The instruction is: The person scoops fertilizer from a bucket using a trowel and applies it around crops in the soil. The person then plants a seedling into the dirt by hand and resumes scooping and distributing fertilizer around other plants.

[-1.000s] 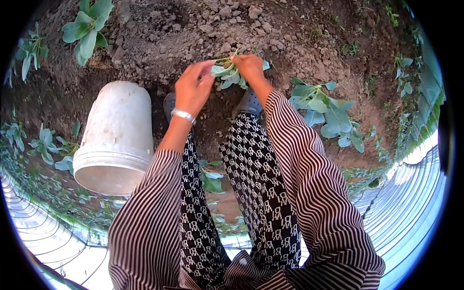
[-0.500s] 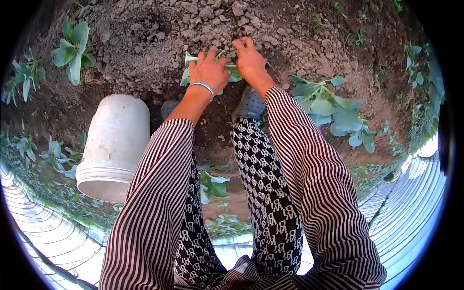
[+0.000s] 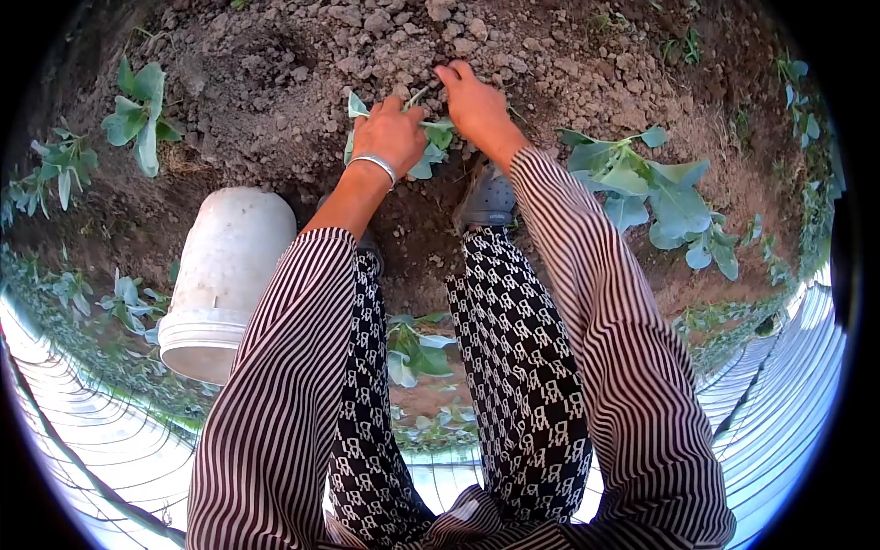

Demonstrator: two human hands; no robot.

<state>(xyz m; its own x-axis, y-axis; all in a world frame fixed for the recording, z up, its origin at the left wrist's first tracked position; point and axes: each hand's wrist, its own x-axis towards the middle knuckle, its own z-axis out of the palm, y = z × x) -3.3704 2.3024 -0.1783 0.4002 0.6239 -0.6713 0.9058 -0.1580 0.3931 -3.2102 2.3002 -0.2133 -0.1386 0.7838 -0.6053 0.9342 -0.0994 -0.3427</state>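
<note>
My left hand [image 3: 390, 139], with a silvery bracelet at the wrist, curls over a low plant with broad green leaves [image 3: 440, 137]. Its fingers are bent around the leaves and stem, partly hiding them. Just to the right, my right hand [image 3: 477, 105] reaches past the plant, its back turned toward me. Two of its fingers stretch out, slightly apart, to the crumbly soil [image 3: 495, 41]; the others are out of sight, and I see nothing held there. The base of the plant is hidden by the hands.
An upturned-looking white plastic bucket [image 3: 240, 252] is left of my legs. Another broad-leaved plant [image 3: 655, 188] grows on the right, and one more [image 3: 139, 115] at the upper left. My grey shoe [image 3: 488, 197] stands close to the plant under my hands.
The view has shifted slightly, so the bucket and right-hand plant appear farther right. My right hand's fingertips have edged up and left over the soil. My left hand stays on the plant.
</note>
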